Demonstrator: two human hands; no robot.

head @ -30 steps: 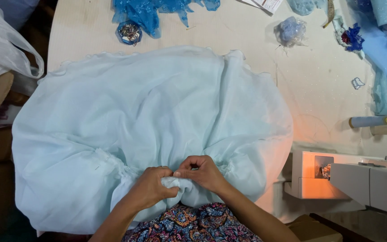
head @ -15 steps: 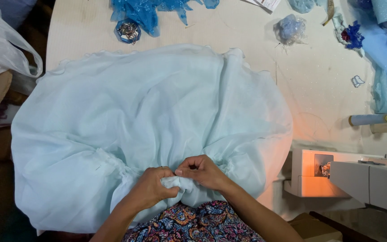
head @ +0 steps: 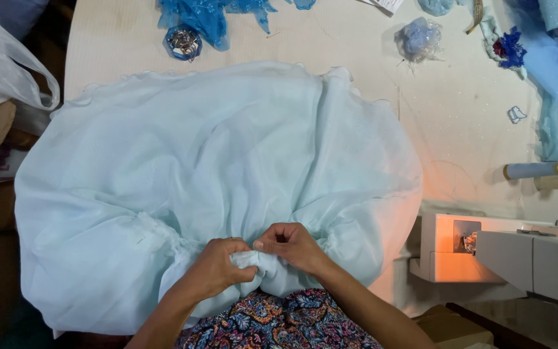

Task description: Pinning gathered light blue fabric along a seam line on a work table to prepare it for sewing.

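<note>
head view: both my hands were pinched shut on the gathered edge of the pale blue sheer skirt (head: 214,174), left hand (head: 217,268) and right hand (head: 292,245) touching, fingers curled tight into one bunched wad of fabric at the near table edge. looked like i was mid-gather, working the waist pleats by hand. next move likely called for keeping the pinch firm and feeding more edge in evenly, else the gathers slip. the skirt lay spread in a wide rounded fan over the pale table (head: 460,110), thin, soft, wrinkled, ruffled far hem. white sewing machine (head: 518,255) sat just beside on my right.
</note>
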